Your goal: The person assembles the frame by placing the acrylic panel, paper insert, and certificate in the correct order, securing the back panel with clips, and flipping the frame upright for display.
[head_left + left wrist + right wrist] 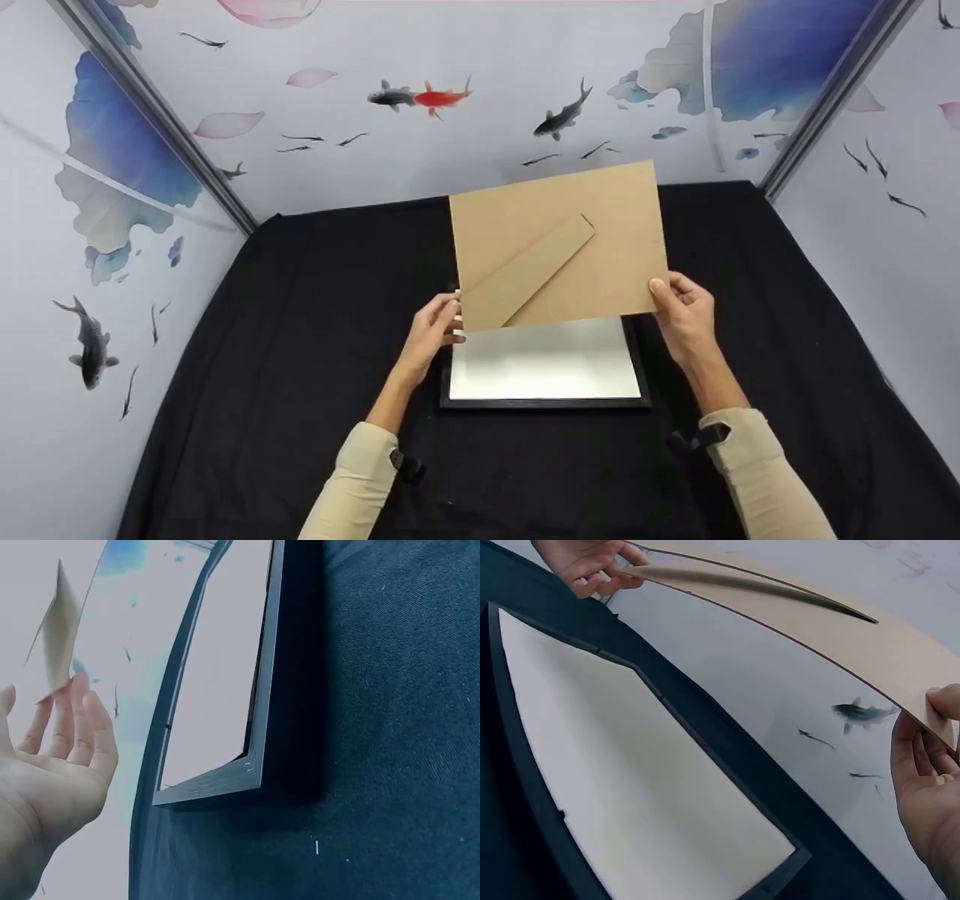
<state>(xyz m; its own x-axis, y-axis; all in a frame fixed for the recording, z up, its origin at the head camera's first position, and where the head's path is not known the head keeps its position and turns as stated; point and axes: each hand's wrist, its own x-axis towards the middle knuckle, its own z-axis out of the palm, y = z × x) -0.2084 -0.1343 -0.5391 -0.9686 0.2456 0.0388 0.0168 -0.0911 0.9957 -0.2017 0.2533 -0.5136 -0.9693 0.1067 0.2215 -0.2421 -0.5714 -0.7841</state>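
Note:
A brown fibreboard photo-frame back (pixel 555 285) with a diagonal stand flap (pixel 551 266) is held up, tilted, above the table. My right hand (pixel 686 319) pinches its lower right corner, thumb on the near face and fingers behind. At the lower left corner, my left hand (pixel 431 334) reaches up with loosely bent fingers. Their fingertips (pixel 79 686) touch the board's edge in the left wrist view, the thumb standing apart. Below lies a black photo frame (pixel 544 403) with a white sheet (pixel 547 367) inside; the board hides its far part in the head view.
A black cloth (pixel 337 300) covers the table. Printed white panels (pixel 480 45) with fish and leaves stand behind and at both sides, joined by metal posts (pixel 165 112). Dark straps (pixel 409 465) circle both sleeves near the wrists.

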